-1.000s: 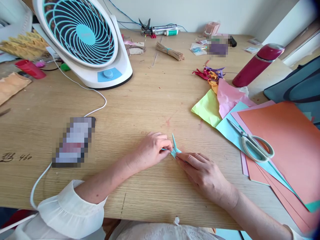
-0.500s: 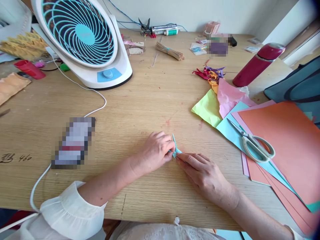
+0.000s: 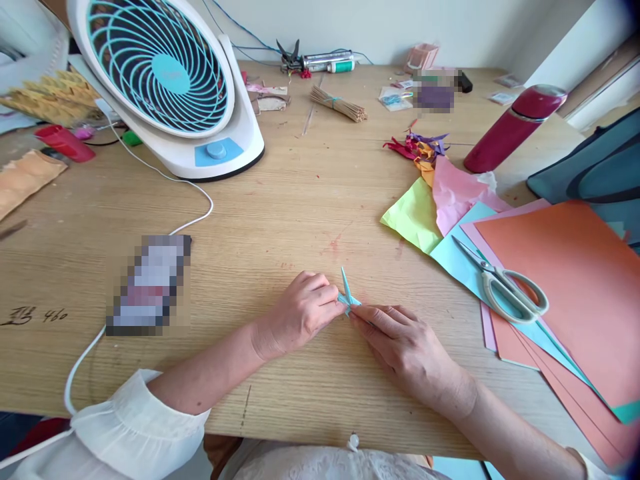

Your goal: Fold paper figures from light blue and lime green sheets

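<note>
Our left hand [image 3: 300, 312] has eased back, baring more folded blue paper [image 3: 347, 288], which it and our right hand [image 3: 415, 350] both pinch.

Phone [image 3: 149, 283] screen (pixelated), unreadable.

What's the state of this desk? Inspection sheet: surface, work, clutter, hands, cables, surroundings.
Surface: wooden table, faint red stains mid-table, handwriting at left.
Work: folded blue paper, one narrow point sticking up.
Clutter: scissors on sheet stack; green paper, pink paper, flask, stick bundle, fan; phone, screen blurred.
Hands: left hand and right hand both hold the folded blue paper.
Cables: white cable at phone's far end, another at its near end; blue ones by the wall.
Surroundings: wall behind, blue bag at right. Other people: nothing seen.
</note>
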Motion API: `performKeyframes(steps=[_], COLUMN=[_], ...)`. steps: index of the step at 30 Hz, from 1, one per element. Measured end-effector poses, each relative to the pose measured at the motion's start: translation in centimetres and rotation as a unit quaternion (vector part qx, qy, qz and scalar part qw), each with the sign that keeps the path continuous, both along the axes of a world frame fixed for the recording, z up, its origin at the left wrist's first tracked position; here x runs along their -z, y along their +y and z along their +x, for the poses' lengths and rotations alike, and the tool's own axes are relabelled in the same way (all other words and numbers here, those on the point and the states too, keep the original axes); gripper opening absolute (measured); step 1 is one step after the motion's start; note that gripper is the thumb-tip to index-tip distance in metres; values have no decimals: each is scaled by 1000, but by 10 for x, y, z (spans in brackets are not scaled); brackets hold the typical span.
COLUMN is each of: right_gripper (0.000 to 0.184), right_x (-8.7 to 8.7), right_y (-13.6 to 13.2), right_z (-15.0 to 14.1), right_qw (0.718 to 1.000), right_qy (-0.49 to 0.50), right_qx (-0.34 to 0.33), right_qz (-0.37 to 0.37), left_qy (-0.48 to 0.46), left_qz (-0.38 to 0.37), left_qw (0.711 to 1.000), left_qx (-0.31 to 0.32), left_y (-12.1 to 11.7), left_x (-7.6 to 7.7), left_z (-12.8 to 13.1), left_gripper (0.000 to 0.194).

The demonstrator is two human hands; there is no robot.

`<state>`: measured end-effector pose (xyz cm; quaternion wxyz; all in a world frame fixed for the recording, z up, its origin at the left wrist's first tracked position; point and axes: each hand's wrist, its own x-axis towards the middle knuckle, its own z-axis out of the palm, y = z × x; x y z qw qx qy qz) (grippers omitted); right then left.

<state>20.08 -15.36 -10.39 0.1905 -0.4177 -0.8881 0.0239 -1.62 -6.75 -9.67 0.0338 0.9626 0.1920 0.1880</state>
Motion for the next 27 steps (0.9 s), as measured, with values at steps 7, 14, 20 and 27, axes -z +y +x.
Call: performKeyframes(steps=[7, 14, 20, 27], right_gripper=[31, 32, 32, 36], right_x=[-1, -1, 1, 2], right_y=[-1, -3, -3, -8], right_z=[0, 1, 2, -3], right_qw=[1000, 1000, 1000, 1000], right_qy=[-4, -3, 5, -23], right_qx=[6, 4, 5, 10], right_qz=[-2, -5, -9, 11], left_qy=[-14, 11, 12, 20], left_qz=[0, -2, -12, 2], left_qw=[1000, 1000, 999, 999], left_qx=[2, 18, 37, 41], left_y=[-2, -2, 0, -2], left_x=[5, 6, 3, 0], left_z=[-4, -10, -13, -17], left_gripper=[19, 20, 22, 23])
